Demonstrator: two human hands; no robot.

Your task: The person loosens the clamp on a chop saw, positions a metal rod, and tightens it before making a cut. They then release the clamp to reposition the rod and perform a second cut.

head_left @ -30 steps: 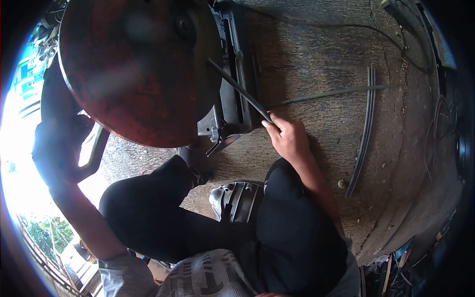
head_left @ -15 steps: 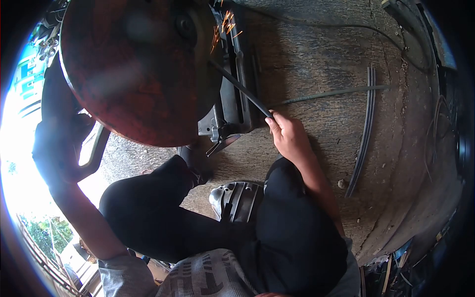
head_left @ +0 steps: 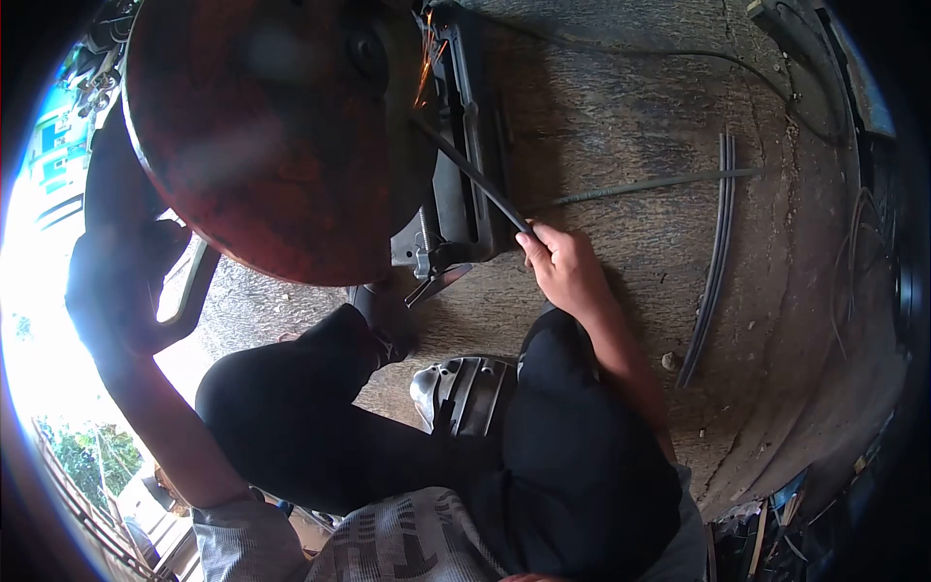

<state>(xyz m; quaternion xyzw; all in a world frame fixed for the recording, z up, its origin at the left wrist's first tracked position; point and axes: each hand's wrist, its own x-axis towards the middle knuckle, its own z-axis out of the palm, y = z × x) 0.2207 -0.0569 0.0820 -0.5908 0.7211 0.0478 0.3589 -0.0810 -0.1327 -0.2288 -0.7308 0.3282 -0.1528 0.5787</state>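
A cut-off saw with a big worn red guard [head_left: 262, 165] fills the upper left, and its dark base [head_left: 451, 218] lies behind it. Orange sparks [head_left: 427, 68] fly just right of the guard. At the left, partly lost in glare, my left hand [head_left: 131, 281] is closed around the saw's loop handle [head_left: 197, 291]. My right hand [head_left: 562, 262] pinches the near end of a thin dark metal rod [head_left: 473, 177]. The rod slants up and left to the saw; its far end is hidden behind the guard.
On the worn wooden floor [head_left: 621, 116] to the right lie long thin rods [head_left: 718, 252], with a greenish ribbed rod [head_left: 650, 184] crossing them. A black cable [head_left: 669, 50] runs along the top. A ribbed metal part [head_left: 465, 393] sits between my legs.
The spark spray has become narrower and steeper. The red guard has shifted very slightly right. Both hands keep their grips, with the rod almost unmoved.
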